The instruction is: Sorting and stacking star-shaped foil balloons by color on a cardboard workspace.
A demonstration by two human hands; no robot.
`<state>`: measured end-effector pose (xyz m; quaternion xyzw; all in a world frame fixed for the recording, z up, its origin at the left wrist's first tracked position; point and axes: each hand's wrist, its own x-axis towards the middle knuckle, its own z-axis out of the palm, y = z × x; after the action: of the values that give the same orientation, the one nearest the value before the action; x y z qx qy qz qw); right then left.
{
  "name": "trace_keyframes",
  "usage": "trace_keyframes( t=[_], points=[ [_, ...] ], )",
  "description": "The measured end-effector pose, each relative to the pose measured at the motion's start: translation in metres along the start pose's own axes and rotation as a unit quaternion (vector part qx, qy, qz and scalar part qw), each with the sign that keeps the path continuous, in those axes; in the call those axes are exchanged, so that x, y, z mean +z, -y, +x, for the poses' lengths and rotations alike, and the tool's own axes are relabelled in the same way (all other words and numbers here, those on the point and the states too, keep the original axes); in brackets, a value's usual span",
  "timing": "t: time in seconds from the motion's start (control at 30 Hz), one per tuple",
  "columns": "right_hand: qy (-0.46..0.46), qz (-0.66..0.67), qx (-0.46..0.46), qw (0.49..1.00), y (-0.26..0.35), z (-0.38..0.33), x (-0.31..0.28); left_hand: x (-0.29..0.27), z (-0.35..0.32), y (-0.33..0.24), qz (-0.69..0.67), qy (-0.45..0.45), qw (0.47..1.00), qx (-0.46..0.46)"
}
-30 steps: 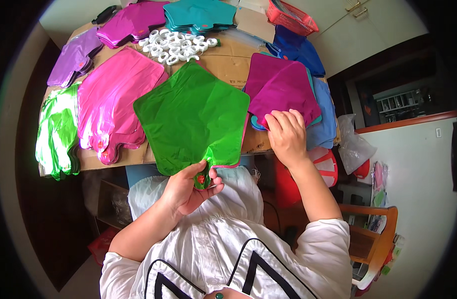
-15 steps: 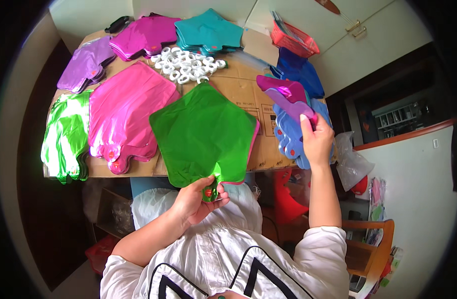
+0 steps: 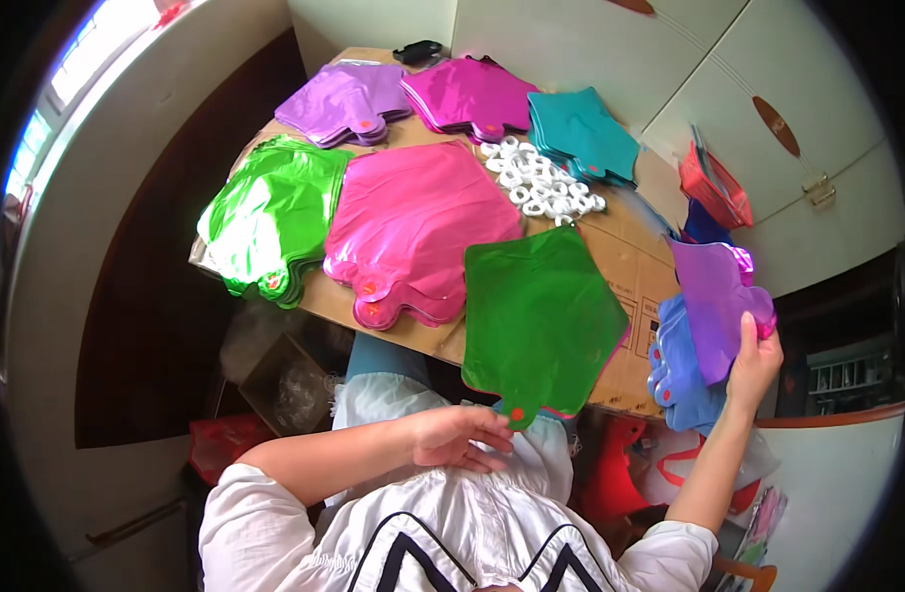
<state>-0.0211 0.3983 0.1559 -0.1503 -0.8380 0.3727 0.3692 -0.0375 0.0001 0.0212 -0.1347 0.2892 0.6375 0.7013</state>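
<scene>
A flat green star-shaped foil balloon (image 3: pixel 541 321) lies at the table's front edge with a pink one under it, a sliver showing along its right side. Its neck tab, with a red dot, hangs over the edge. Just left of that tab is my left hand (image 3: pixel 462 437), open, fingers loosely stretched and the fingertips close to the tab. At the right, my right hand (image 3: pixel 755 367) pinches a purple foil balloon (image 3: pixel 709 306) together with a shiny magenta one (image 3: pixel 742 262), partly hidden behind it. They are held up over a stack of light blue foil balloons (image 3: pixel 684 370).
Pink (image 3: pixel 408 217), bright green (image 3: pixel 285 187), lilac (image 3: pixel 339 99), magenta (image 3: pixel 470 94) and teal (image 3: pixel 582 133) foil balloon stacks lie on the cardboard-covered table (image 3: pixel 428 340). White ribbon rolls (image 3: pixel 541 183) form a heap at the middle back. A red basket (image 3: pixel 714 187) stands far right.
My view has swung left, so the table sits further right in it. My left hand has let go of the green balloon's tab. The right hand still holds up its balloons, now spread wider.
</scene>
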Motion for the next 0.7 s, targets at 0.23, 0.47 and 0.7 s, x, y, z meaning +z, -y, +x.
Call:
trace_keyframes(
  t=[0.23, 0.47, 0.7],
  points=[
    [0.002, 0.096, 0.003, 0.995, 0.04, -0.018, 0.021, 0.062, -0.023, -0.061, 0.079, 0.102, 0.971, 0.201],
    [0.123, -0.084, -0.27, 0.951, 0.06, -0.09, 0.055, 0.081, 0.033, -0.092, -0.092, 0.145, 0.964, 0.204],
    [0.188, -0.068, -0.327, 0.924, 0.046, -0.137, 0.062, 0.082, 0.033, -0.074, -0.018, 0.043, 0.953, 0.3]
  ],
)
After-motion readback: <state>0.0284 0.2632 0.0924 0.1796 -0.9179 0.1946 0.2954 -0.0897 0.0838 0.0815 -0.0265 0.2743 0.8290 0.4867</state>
